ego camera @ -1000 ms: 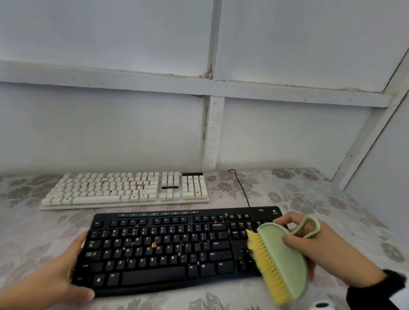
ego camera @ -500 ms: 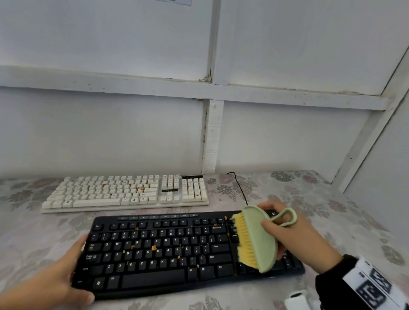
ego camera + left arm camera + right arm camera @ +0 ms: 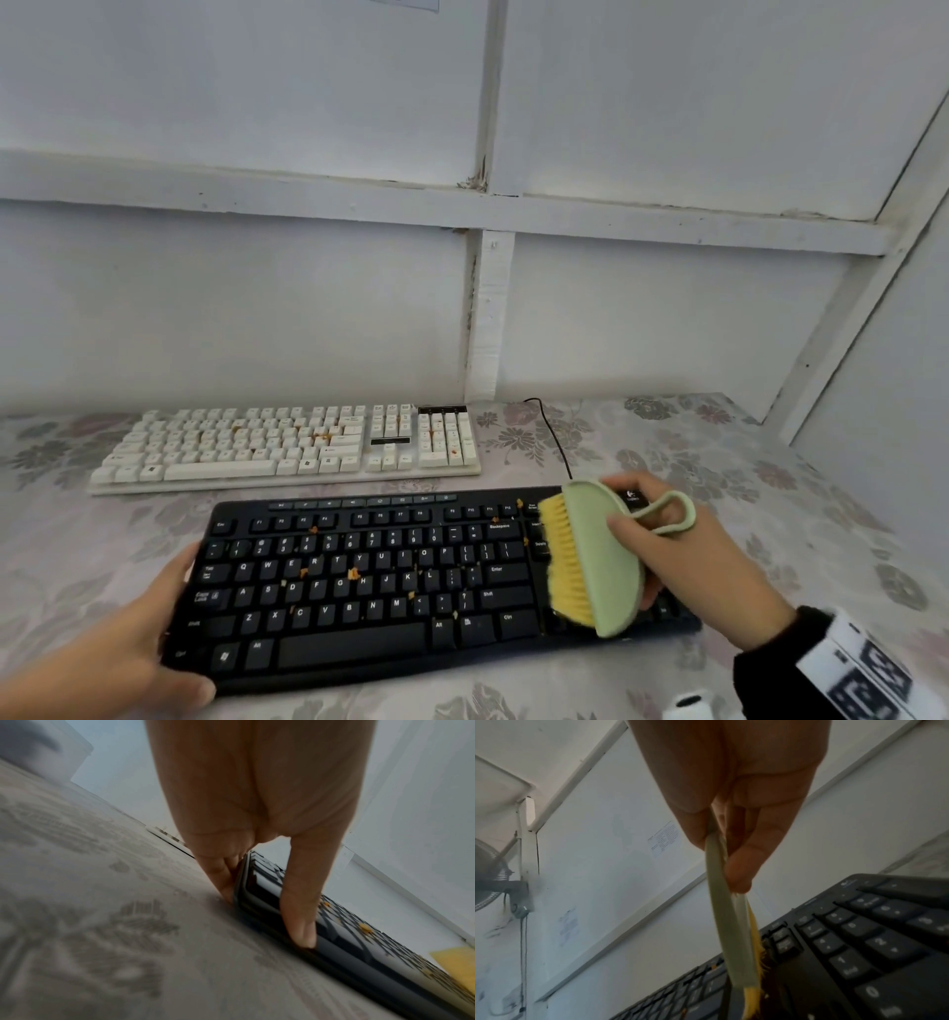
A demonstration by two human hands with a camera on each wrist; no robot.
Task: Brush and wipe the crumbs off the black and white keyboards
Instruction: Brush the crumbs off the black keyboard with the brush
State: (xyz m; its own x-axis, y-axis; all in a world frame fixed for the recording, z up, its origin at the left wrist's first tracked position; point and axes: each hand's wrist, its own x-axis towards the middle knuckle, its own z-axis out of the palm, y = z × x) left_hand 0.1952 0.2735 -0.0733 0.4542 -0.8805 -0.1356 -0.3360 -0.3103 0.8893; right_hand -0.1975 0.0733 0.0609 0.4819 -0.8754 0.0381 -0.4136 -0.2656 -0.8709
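The black keyboard (image 3: 411, 580) lies nearest me on the floral cloth, with orange crumbs (image 3: 353, 574) scattered over its keys. My left hand (image 3: 154, 632) holds its left end, thumb on the front corner and fingers along the side edge (image 3: 226, 878). My right hand (image 3: 683, 560) grips a green brush (image 3: 601, 560) by its body and loop handle. Its yellow bristles (image 3: 565, 560) point left and rest on the keys just right of the Enter column. The right wrist view shows the brush (image 3: 729, 923) edge-on above the number pad (image 3: 859, 943). The white keyboard (image 3: 287, 447) lies behind, with crumbs (image 3: 321, 438) on it.
A black cable (image 3: 552, 437) runs from the table's back toward the black keyboard's far right corner. White panelled walls close in the table behind and on the right. A small white object (image 3: 688, 706) sits at the near edge. A wall fan (image 3: 487, 874) hangs up high.
My right hand carried the brush from the keyboard's right front corner leftward and away from me, bringing the bristles down across the keys. My left hand kept its hold.
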